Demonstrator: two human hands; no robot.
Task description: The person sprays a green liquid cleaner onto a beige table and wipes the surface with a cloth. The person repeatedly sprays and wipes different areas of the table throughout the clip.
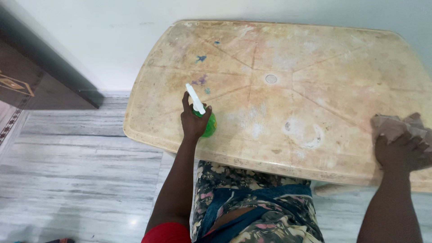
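My left hand point(192, 119) grips a green spray bottle point(209, 124) with a white nozzle, standing on the near left part of a stained cream plastic table point(288, 58). The nozzle points up and away from me. My right hand point(402, 150) rests on a crumpled pinkish-brown cloth point(396, 125) at the table's near right edge, fingers curled over it. Blue and purple paint marks point(200, 80) lie just beyond the bottle. A whitish smear point(310, 135) shows near the table's middle front.
A round plug point(271, 78) sits at the table's centre. A white wall runs behind the table. A dark wooden door or cabinet point(27, 81) stands at the left. Grey marble floor point(76, 175) spreads below. My patterned clothing fills the lower middle.
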